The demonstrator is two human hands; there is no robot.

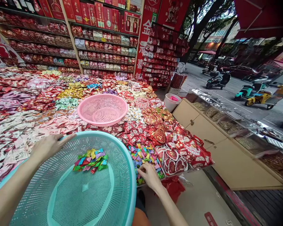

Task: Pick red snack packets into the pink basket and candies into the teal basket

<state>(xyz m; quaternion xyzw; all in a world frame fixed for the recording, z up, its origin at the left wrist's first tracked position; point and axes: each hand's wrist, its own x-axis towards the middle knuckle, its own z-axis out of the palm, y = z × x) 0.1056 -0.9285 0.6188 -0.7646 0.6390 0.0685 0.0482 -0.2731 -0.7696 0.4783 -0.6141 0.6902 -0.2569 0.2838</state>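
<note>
A large teal plastic basket with mesh walls fills the lower left, tilted towards me. On its floor lies a small heap of brightly wrapped candies in green, yellow, red, blue and purple. My left hand is closed on the basket's far left rim, its thumb along the edge. Right of the basket, my right hand is at a pile of similar colourful candies by the table's front edge. Its fingers are curled and pinched; whatever is between them is hidden.
Beyond the teal basket, a pink basket rests on heaps of wrapped sweets. Red heart-patterned packets lie to the right. A wooden cabinet with clear-lidded bins stands further right, near a white bucket. Stocked shelves line the back.
</note>
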